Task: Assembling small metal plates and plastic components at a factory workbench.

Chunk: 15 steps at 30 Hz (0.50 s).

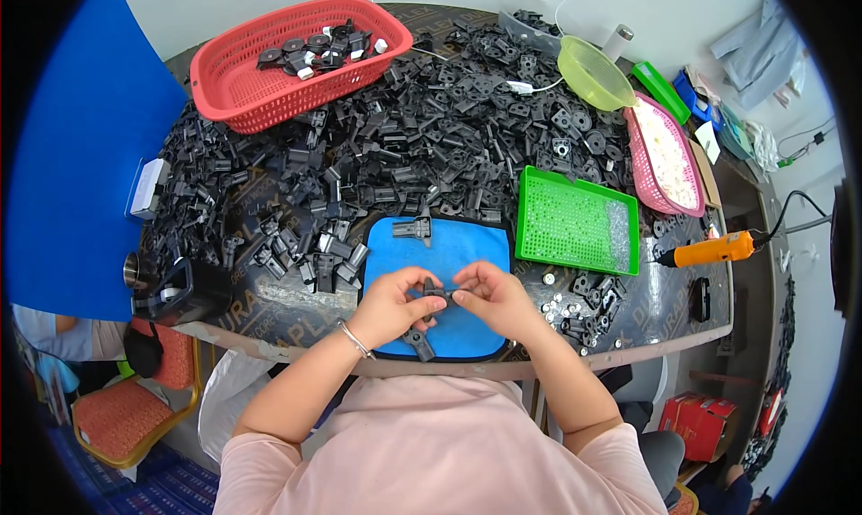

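My left hand (pixel 391 307) and my right hand (pixel 492 298) meet over a blue cloth mat (pixel 471 250) at the table's near edge. Together they pinch one small black plastic part (pixel 437 291) between the fingertips. Another black part (pixel 419 342) lies on the mat just below my left hand. A third black part (pixel 413 229) rests at the mat's far left corner. A silver bracelet (pixel 356 340) circles my left wrist.
A large heap of black plastic parts (pixel 377 147) covers the table behind the mat. A red basket (pixel 296 61) holds several parts at the back left. A green tray (pixel 575 223), pink basket (pixel 664 156), yellow-green bowl (pixel 593 70) and orange electric screwdriver (pixel 714 248) lie to the right.
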Motion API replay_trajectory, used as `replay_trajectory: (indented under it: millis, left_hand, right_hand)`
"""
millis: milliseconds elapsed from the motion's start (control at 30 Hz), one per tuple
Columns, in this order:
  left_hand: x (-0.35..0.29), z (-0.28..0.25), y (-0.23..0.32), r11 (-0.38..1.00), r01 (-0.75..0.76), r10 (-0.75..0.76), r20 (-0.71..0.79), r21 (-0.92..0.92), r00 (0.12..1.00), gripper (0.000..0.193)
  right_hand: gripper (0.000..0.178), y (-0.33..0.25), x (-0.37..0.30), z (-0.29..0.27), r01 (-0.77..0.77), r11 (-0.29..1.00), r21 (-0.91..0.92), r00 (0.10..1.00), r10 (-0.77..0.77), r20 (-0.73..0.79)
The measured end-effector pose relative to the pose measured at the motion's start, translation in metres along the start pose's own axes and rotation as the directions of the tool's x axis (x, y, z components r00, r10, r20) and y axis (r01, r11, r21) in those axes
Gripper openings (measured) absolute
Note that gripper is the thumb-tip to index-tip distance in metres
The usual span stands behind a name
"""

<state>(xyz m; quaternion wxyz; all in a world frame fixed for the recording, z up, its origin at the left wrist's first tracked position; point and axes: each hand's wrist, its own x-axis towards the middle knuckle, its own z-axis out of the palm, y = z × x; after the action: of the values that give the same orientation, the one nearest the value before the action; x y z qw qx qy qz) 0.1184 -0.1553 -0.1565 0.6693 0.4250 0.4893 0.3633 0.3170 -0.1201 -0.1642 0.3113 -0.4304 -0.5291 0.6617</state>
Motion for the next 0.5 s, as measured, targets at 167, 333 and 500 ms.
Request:
replay_trajectory:
  millis: [167,333,500]
  left_hand:
    - [0.005,0.006,0.002,0.929,0.04,-0.015,-0.071,0.368,0.997,0.037]
    - [0.014,0.0,0.012,0.73,-0.075,0.12,-0.019,0.68,0.993,0.04]
    - [0.01,-0.006,0.003,0.761,-0.071,0.084,0.011,0.645,0.996,0.033]
  right_hand:
    - [0.025,-0.012,-0.003,-0.012,0.138,0.588,-0.797,0.987,-0.016,0.158]
    - [0.028,-0.027,0.021,-0.015,0.137,0.491,-0.86,0.974,-0.225,0.027]
    - [0.033,-0.047,0.073,-0.01,-0.031,0.472,-0.881,0.92,-0.331,-0.21]
